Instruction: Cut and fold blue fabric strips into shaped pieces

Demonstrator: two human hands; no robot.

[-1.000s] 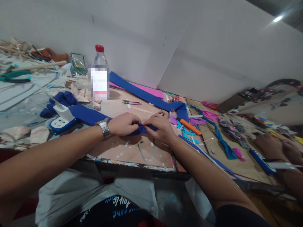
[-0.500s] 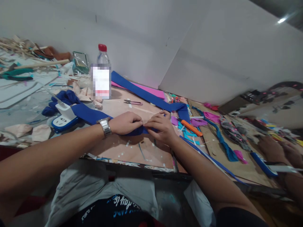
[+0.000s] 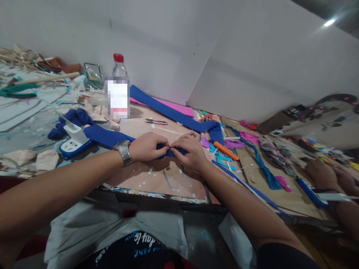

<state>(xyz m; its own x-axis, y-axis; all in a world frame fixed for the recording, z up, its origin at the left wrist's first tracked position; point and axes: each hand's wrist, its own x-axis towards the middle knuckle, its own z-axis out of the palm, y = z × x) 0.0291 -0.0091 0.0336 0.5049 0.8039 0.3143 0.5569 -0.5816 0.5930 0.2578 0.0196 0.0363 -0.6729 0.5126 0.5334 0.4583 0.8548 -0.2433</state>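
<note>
A long blue fabric strip [image 3: 105, 136] runs across the work board. My left hand [image 3: 148, 146], below a metal watch, pinches it. Close beside, my right hand [image 3: 190, 150] grips the same strip, with thumb and fingertips meeting the left ones. Part of the fabric is hidden under both hands. Another stretch of blue fabric [image 3: 168, 110] lies behind them and folds over at the right. Small thread snips [image 3: 156, 121] rest on the board beyond my hands. An orange-handled cutter [image 3: 224, 150] lies to the right of my right hand.
A red-capped bottle [image 3: 119, 69] stands near the wall. At left are a blue-and-white power strip [image 3: 75, 146], green-handled pliers [image 3: 18, 89] and fabric scraps. Pink fabric [image 3: 179, 108] lies at the back. Another person's hands [image 3: 322, 173] are at the far right, near a second power strip [image 3: 311, 191].
My thumbs and fingertips have drawn slightly closer together on the blue strip. The view has shifted a little; the other things lie as before.
</note>
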